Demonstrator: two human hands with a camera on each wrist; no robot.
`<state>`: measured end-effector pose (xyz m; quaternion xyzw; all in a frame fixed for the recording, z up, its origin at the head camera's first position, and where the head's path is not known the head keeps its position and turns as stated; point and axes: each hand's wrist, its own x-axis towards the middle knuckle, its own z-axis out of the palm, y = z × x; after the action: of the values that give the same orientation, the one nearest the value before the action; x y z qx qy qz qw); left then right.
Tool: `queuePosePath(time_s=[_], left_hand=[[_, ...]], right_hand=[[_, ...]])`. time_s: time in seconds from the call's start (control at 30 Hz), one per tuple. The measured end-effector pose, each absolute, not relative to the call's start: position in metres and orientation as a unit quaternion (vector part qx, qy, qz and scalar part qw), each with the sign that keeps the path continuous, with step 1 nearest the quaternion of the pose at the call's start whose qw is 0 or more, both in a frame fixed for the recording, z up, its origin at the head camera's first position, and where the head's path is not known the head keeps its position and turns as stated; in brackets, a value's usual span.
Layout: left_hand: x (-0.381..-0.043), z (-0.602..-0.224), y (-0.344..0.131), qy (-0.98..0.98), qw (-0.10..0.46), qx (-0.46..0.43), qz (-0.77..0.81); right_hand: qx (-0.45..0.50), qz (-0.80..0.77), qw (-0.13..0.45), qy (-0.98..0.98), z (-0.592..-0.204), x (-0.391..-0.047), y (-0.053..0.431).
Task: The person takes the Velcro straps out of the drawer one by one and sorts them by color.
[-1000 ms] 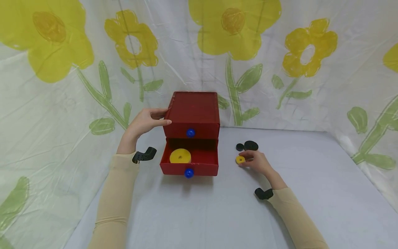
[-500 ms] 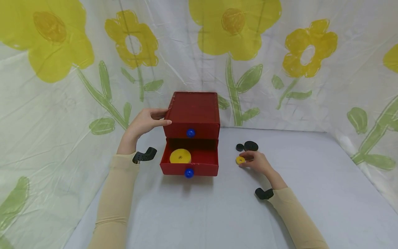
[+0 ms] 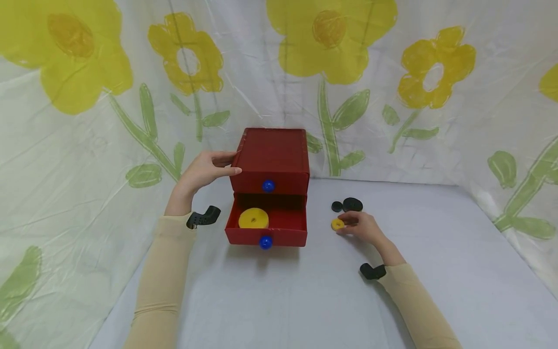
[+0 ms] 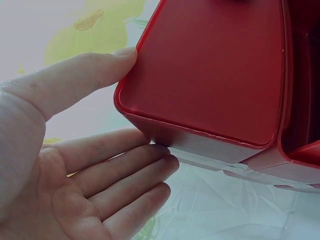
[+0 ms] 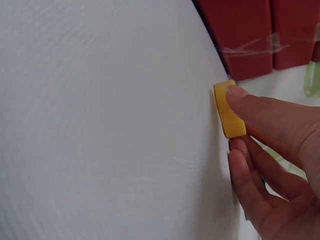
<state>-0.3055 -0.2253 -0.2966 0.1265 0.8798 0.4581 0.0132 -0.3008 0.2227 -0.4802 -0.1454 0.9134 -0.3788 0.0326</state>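
A red two-drawer box [image 3: 272, 150] with blue knobs stands mid-table. Its lower drawer [image 3: 285, 237] is pulled out, and a large yellow disc [image 3: 254, 219] lies in the drawer's left part. At the box's upper left, my left hand [image 3: 204, 170] rests thumb and fingertips against the edge and side, its fingers nearly straight in the left wrist view. To the right of the box, my right hand [image 3: 363, 228] pinches a small yellow disc [image 5: 229, 111] with a hole between thumb and fingers. The disc stays at the tabletop; whether it touches the cloth is hard to tell.
Just behind the right hand lie a small black disc [image 3: 337, 206] and a larger black disc [image 3: 352, 204]. A white sheet [image 3: 261, 97] with yellow flowers hangs behind the box. White cloth [image 3: 279, 300] covers the table.
Both hands keep their places, and the small yellow disc stays in the right hand's grip. The whole view shifts very slightly.
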Motion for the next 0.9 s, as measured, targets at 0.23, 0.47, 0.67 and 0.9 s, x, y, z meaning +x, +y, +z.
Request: queuePosePath(time_s=[0.23, 0.47, 0.67, 0.9], left_hand=[[-0.305, -0.296, -0.225, 0.882, 0.017, 0.126, 0.454], [-0.305, -0.295, -0.225, 0.879, 0.017, 0.127, 0.459], [-0.303, -0.294, -0.225, 0.882, 0.018, 0.123, 0.454], [-0.304, -0.295, -0.224, 0.879, 0.020, 0.123, 0.460]], right_hand=[[-0.155, -0.383, 0.035, 0.910, -0.469, -0.293, 0.227], [-0.170, -0.381, 0.015, 0.909, -0.453, -0.285, 0.228], [-0.183, -0.387, -0.003, 0.904, -0.438, -0.279, 0.226], [-0.192, -0.405, -0.014, 0.894, -0.417, -0.268, 0.217]])
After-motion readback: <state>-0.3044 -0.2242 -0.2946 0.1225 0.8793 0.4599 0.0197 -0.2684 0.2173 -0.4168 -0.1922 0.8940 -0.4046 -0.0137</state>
